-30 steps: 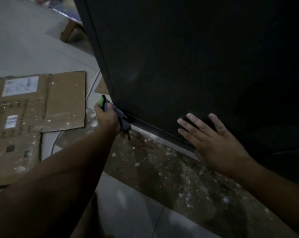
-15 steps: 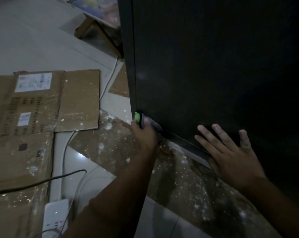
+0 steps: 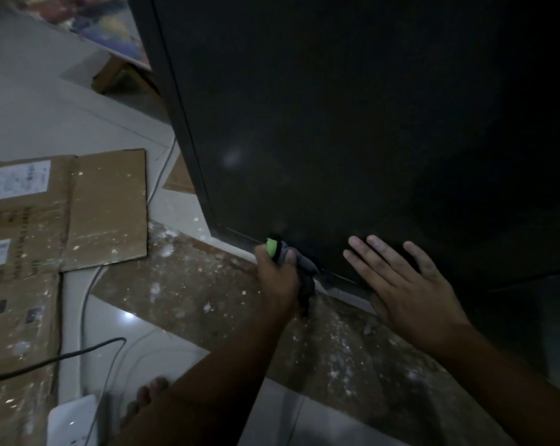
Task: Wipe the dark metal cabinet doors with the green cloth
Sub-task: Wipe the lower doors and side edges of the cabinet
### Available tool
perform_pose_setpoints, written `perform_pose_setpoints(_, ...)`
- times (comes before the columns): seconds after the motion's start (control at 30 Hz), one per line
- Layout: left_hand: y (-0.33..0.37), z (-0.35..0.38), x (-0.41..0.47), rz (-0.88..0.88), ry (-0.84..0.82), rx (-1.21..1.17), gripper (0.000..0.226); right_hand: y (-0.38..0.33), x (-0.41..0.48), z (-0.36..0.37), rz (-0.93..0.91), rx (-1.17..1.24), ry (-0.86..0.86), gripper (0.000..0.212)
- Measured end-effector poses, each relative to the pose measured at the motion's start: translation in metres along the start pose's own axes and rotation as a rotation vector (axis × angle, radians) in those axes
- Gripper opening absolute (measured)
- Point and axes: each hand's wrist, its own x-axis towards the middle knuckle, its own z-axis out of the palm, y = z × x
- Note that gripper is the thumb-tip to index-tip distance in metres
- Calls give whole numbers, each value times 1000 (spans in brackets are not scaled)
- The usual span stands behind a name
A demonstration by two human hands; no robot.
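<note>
The dark metal cabinet door (image 3: 352,140) fills the upper right of the dim view, its lower edge running from the middle of the scene down toward the right. The left hand (image 3: 277,275) is low at that bottom edge, its grip clenched around the green cloth (image 3: 273,247). Only a small bright green patch of the cloth shows above the knuckles; the rest looks grey and bunches out to the right of the fingers, pressed against the door's lower rim and hanging a little toward the floor.

Just to the right of it, the right hand (image 3: 410,291) lies flat with its fingers spread and released, the fingertips resting on the door face and the palm across the bottom edge. It grasps nothing.

Under both forearms lies a brown, paint-speckled strip of floor (image 3: 188,291), with pale glossy tiles nearer the camera. Flattened cardboard (image 3: 63,214) bearing white labels lies on the floor to the left, well apart from the cabinet. A dark cable (image 3: 47,362) crosses the near left, and a white power strip (image 3: 72,423) sits at the bottom left edge. The toes of a bare foot (image 3: 146,397) show beside the left forearm. At the far upper left, a colourful blurred panel (image 3: 95,24) leans over a wooden leg.
</note>
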Motion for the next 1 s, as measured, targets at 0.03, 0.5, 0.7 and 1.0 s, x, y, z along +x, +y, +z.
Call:
perform_pose_setpoints(0.03, 5, -3, 1, 18, 33, -41, 22, 5, -7, 1, 13, 14, 13, 69)
perform_pose_setpoints(0.5, 26, 72, -110, 304, -87, 75, 39, 70, -113, -1, 165, -131, 32, 65)
perform_pose_setpoints(0.7, 51, 97, -146, 541, -69, 32, 30, 93, -131, -21, 256, -104, 107, 118)
perform_pose_setpoints(1.0, 201, 60, -150, 911, -13, -90, 37, 125, -65, -117, 247, -83, 479, 71)
